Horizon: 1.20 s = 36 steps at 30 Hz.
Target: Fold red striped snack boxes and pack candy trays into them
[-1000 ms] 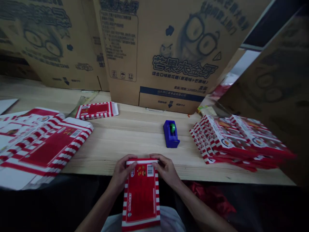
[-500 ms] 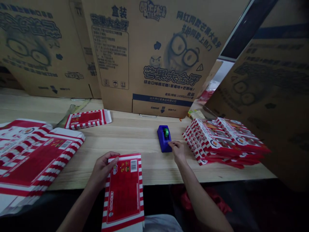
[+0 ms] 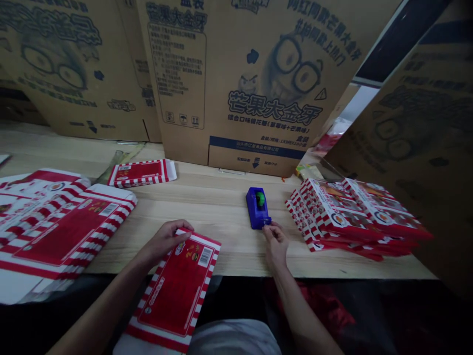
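My left hand (image 3: 167, 242) is closed on the top left corner of a flat red carton (image 3: 176, 283) with red-and-white striped edges and a barcode. The carton is tilted and hangs past the table's front edge, its lower end over my lap. On the table stands a blue tape dispenser (image 3: 254, 211) with a green-cored roll (image 3: 260, 199). My right hand (image 3: 276, 242) pinches at the dispenser's front cutting edge, on the end of the tape; the strip itself is barely visible between the fingertips.
Flat striped cartons (image 3: 70, 231) lie stacked at left. One carton with an open end flap (image 3: 144, 172) lies behind them. Piled filled-looking boxes (image 3: 354, 212) stand at right. Large brown cardboard boxes (image 3: 221, 88) wall off the back, another brown box (image 3: 406, 148) the right.
My right hand has moved from the dispenser's side down to its front end. The red carton in my left hand has tilted, its lower end swinging left. The view has shifted slightly.
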{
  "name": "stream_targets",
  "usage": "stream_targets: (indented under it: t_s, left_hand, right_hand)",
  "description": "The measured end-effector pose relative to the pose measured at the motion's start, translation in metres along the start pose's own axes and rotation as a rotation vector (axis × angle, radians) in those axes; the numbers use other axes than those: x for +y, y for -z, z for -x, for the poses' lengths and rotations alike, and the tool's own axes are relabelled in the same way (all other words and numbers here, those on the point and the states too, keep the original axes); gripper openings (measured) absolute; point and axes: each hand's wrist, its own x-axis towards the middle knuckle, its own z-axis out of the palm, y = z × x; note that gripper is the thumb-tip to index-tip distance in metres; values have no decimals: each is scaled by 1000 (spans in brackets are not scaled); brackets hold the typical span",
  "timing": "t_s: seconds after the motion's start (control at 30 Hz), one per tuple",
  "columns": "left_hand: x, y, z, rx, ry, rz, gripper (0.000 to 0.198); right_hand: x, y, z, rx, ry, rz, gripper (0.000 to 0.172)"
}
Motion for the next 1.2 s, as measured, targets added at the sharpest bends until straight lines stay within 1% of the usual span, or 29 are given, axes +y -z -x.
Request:
stream_targets:
  t_s: [0.07, 0.13, 0.17, 0.2, 0.23, 0.27, 0.33, 0.37, 0.4, 0.43, 0.47, 0.53, 0.57, 0.6, 0.67, 0.7, 0.77, 0.8, 0.87, 0.93, 0.97, 1.0, 1.03, 1.07, 1.1, 1.13, 1.17, 1.2]
  left_hand:
    - [4, -5, -4, -41, 22, 6, 28]
    - [8, -9, -6, -76, 42, 18, 26]
    - [10, -12, -7, -88, 45, 16, 25]
    - [11, -14, -8, -103, 44, 10, 24]
    - [11, -17, -9, -120, 39, 1, 23]
    - [12, -20, -10, -141, 33, -10, 23]
    - [12, -26, -13, -180, 2, -42, 21]
    - [12, -29, -14, -201, -21, -66, 20]
    - [12, -32, -15, -221, -44, -92, 19]
    - [12, -35, -16, -245, -69, -118, 17]
    - [12, -37, -17, -267, -93, -145, 16]
    - [12, -40, -16, -277, -136, -201, 14]
    - [12, -41, -14, -267, -156, -226, 14]
    - [12, -40, -12, -249, -174, -249, 14]
    - [11, -39, -7, -207, -204, -286, 14]
    - [11, -38, -5, -204, -217, -290, 14]
    - [11, -36, 1, -233, -233, -263, 14]
    - [13, -36, 4, -263, -229, -229, 15]
    - [18, -36, 11, -335, -188, -123, 20]
    - [27, -36, 18, -403, -154, -30, 29]
    - [32, -35, 21, -439, -156, -3, 32]
    - [37, -32, 24, -470, -170, 9, 34]
    - [41, -28, 27, -487, -188, 11, 35]
    - [44, -22, 29, -470, -198, 12, 34]
    - [46, -15, 32, -406, -195, 26, 33]
    - [45, -6, 34, -281, -178, 66, 32]
    - [42, 3, 37, -93, -153, 148, 32]
    - [37, 12, 40, 141, -129, 258, 33]
  right_hand:
    - [3, 3, -1, -1, -27, -16, 28]
    - [0, 7, 2, -8, -55, -34, 28]
    - [-4, 8, 5, -30, -73, -39, 28]
    - [-11, 8, 9, -86, -92, -41, 29]
    - [-20, 7, 13, -194, -108, -35, 28]
    - [-30, 3, 18, -355, -116, -25, 28]
    - [-54, -10, 28, -781, -92, 4, 29]
    - [-66, -18, 33, -982, -56, 22, 29]
    - [-77, -27, 36, -1128, -3, 46, 29]
    - [-85, -36, 39, -1215, 65, 90, 29]
    - [-91, -44, 42, -1246, 139, 156, 27]
    - [-95, -56, 47, -1213, 272, 326, 24]
    - [-94, -59, 49, -1194, 304, 397, 23]
    - [-92, -60, 51, -1189, 302, 440, 22]
    - [-84, -60, 54, -1205, 206, 435, 22]
    - [-81, -60, 55, -1211, 123, 395, 21]
    - [-75, -58, 55, -1232, -85, 254, 18]
    - [-74, -57, 55, -1260, -199, 158, 22]
    - [-76, -56, 58, -1368, -450, -54, 35]
    - [-79, -56, 66, -1471, -713, -249, 44]
    - [-80, -57, 72, -1489, -834, -333, 47]
    - [-80, -59, 79, -1482, -939, -402, 50]
    - [-79, -62, 85, -1442, -1016, -453, 52]
    - [-77, -65, 89, -1377, -1057, -480, 51]
    - [-74, -69, 91, -1296, -1060, -483, 49]
    - [-70, -74, 89, -1203, -1029, -469, 45]
    - [-65, -78, 85, -1097, -969, -449, 41]
    - [-60, -81, 78, -983, -887, -431, 36]
